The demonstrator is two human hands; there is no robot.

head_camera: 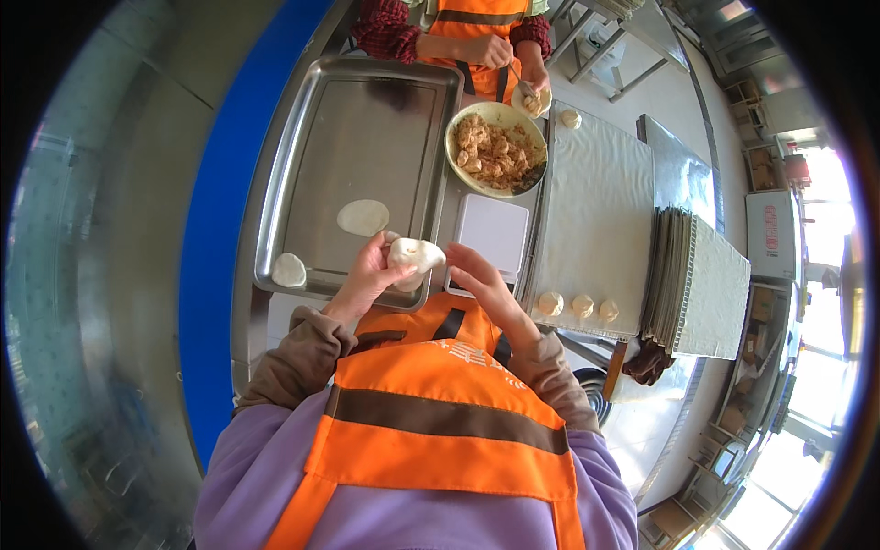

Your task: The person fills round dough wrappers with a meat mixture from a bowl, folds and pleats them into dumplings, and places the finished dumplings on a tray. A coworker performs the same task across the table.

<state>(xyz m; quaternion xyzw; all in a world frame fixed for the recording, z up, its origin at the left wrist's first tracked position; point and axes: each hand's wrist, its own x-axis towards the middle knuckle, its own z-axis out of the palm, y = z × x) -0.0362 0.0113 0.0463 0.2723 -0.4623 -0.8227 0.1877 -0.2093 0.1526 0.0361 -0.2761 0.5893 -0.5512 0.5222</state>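
Observation:
My left hand (pixel 373 271) holds a partly gathered dough wrapper (pixel 416 253) over the near right corner of a steel tray (pixel 364 144). A small opening shows in the dough's top, and any filling inside is mostly hidden. Just to the right, my right hand (pixel 485 278) is raised with its fingers apart and nothing in them. On the tray lie a flat dough round (pixel 363 217) and a smaller dough piece (pixel 289 270) by the near left corner. A white kitchen scale (pixel 493 234) sits beyond my right hand.
Across the table a co-worker's hands (pixel 512 62) spoon filling onto a wrapper (pixel 531 102). A bowl of filling (pixel 496 152) stands between us. Several filled buns, one nearest me (pixel 551 303), rest on a cloth-lined rack (pixel 598 220). Stacked racks (pixel 711 292) are farther right.

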